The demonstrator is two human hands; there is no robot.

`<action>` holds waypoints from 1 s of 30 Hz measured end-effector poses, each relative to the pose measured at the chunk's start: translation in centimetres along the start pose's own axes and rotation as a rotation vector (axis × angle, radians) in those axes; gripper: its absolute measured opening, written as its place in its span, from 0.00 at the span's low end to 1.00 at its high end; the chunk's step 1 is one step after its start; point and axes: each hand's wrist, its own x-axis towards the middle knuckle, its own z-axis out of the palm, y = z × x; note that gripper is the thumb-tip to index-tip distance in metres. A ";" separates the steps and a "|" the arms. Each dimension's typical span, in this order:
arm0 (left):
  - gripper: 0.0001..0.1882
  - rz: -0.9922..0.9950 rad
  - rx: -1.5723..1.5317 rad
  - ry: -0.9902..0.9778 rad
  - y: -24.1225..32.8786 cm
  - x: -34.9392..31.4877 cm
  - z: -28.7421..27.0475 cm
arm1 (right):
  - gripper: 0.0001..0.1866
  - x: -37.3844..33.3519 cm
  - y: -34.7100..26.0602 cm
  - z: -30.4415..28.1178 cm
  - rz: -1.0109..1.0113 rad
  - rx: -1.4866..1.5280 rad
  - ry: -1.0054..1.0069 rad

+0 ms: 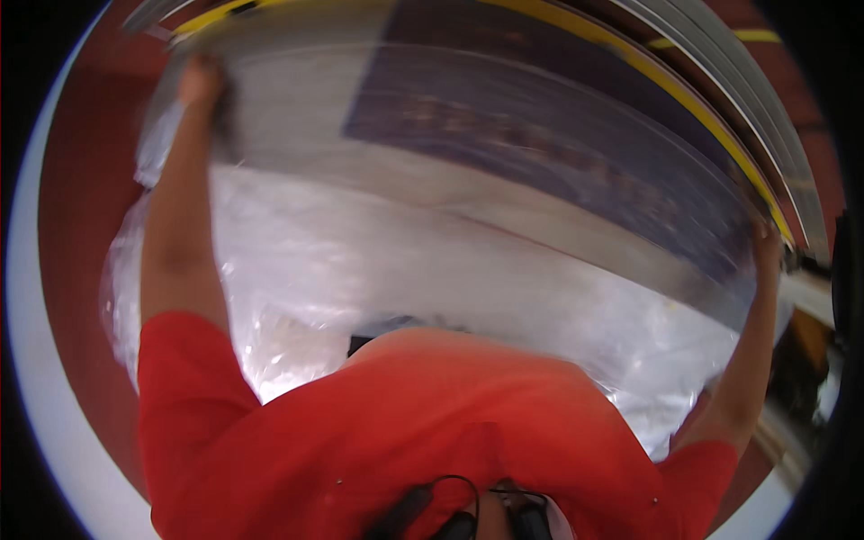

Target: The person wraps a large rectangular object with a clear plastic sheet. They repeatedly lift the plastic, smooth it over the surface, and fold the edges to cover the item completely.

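Note:
Both my arms reach out over a wide, flat grey sheet with a large dark blue printed panel on it. My left hand is at the sheet's far left part, its fingers smeared by motion. At the right end, beside the blue panel, is my right hand, small and blurred. Whether either hand grips the sheet or only touches it, I cannot tell. Shiny clear plastic film spreads under and nearer than the sheet, wrinkled at its left side and close to my body.
A yellow strip runs along the far edge, with curved grey metal rails beyond. Reddish-brown floor shows at the left. Dark and brown items, hard to make out, stand at the right. Black-cabled gear hangs at my chest.

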 end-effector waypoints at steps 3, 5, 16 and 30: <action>0.20 -0.136 0.023 0.009 0.1 -2.6 -3.6 | 0.17 3.6 -27.8 -8.3 -0.093 0.787 0.089; 0.19 -0.173 0.004 0.030 -0.4 -3.6 -4.1 | 0.14 0.7 -41.7 -13.5 -0.342 1.276 -0.299; 0.22 -0.169 -0.041 -0.012 0.3 -1.8 -2.2 | 0.17 -6.4 -62.7 -13.7 -0.923 1.290 -1.058; 0.21 -0.136 -0.079 -0.112 -4.6 2.3 0.7 | 0.21 -18.2 -24.5 -13.4 0.581 2.047 0.190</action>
